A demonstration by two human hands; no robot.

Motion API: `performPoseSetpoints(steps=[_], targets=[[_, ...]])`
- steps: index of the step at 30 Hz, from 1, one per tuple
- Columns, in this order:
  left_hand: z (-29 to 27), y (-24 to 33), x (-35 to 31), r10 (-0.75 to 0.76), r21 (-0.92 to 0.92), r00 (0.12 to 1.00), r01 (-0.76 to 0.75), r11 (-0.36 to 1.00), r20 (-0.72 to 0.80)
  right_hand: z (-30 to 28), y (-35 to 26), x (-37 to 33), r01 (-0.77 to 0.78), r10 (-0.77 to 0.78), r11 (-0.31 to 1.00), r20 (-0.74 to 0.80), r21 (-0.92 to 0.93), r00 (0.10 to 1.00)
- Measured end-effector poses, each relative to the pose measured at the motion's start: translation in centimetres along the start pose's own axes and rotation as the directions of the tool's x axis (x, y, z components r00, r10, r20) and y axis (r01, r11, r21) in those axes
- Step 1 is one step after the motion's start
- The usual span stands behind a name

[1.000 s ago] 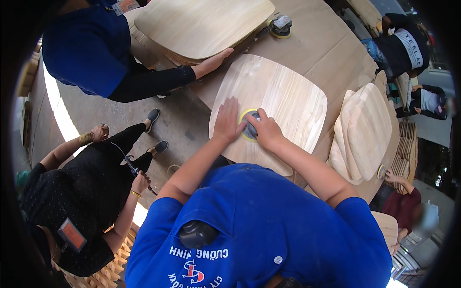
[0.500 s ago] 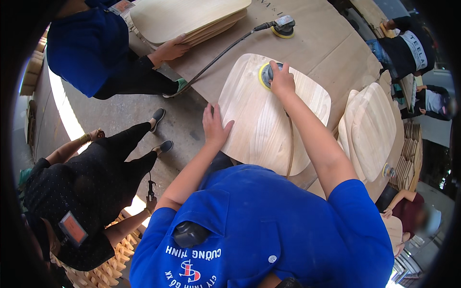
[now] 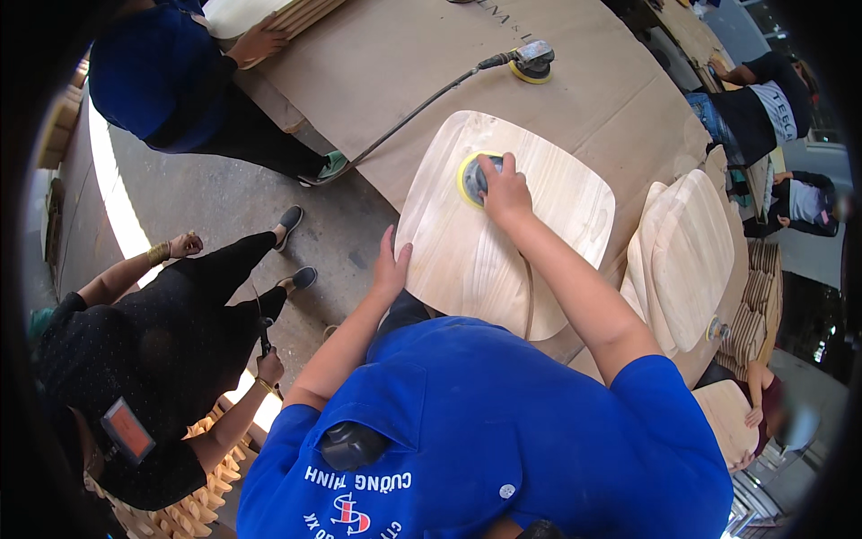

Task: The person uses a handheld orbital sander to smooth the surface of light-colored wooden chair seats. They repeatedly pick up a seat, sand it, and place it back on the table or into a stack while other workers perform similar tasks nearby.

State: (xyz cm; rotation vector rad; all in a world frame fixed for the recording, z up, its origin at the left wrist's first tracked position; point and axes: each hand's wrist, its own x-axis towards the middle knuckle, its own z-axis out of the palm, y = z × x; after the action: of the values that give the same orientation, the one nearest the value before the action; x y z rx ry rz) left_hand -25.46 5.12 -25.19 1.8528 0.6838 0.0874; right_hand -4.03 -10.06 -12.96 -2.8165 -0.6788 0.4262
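Observation:
A pale wooden panel (image 3: 539, 207) with rounded corners lies on the table in front of me. My right hand (image 3: 506, 193) is closed over a round sander (image 3: 473, 180) with a yellow-edged pad, which rests on the panel's upper left part. The sander's hose (image 3: 529, 301) trails back over the panel toward my body. At the panel's left edge is my left hand (image 3: 391, 268), its thumb on the top face and its fingers along the rim, partly hidden.
A second sander (image 3: 532, 63) with a black hose lies on the cardboard-covered table (image 3: 404, 135). Several panels (image 3: 690, 260) are stacked at the right. One person in blue (image 3: 162, 81) touches a stack at far left; another in black (image 3: 144, 359) stands at left. Others work at right.
My right hand has moved the sander left and toward me across the panel. My left hand has slid down the left edge. The person in blue and their stack have shifted away to the upper left.

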Motion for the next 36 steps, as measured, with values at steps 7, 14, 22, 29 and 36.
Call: performPoseSetpoints(steps=[7,14,22,29,36], targets=[[0.1,0.0,0.1,-0.03,-0.058,0.999,0.031,0.998,0.025,-1.3,0.6,2.5,-0.074,0.073,0.996,-0.031,-0.053,0.997],[0.0,0.1,0.1,-0.044,-0.052,0.997,0.047,0.998,0.061,-0.5,-0.7,1.3,-0.009,0.009,1.0,0.022,-0.018,1.0],[-0.2,-0.2,-0.4,-0.11,-0.133,0.986,0.127,0.983,0.129,0.4,-2.5,-3.0,0.083,-0.085,0.996,0.085,0.024,0.993],[-0.3,-0.1,0.0,-0.194,-0.31,0.946,0.271,0.911,0.259,1.5,-4.2,-4.9,0.203,-0.207,0.978,0.187,0.038,0.96],[-0.4,1.5,-1.2,-0.239,-0.305,0.92,0.335,0.892,0.31,-2.3,1.0,6.6,-0.052,0.052,0.998,-0.002,0.024,0.999]])
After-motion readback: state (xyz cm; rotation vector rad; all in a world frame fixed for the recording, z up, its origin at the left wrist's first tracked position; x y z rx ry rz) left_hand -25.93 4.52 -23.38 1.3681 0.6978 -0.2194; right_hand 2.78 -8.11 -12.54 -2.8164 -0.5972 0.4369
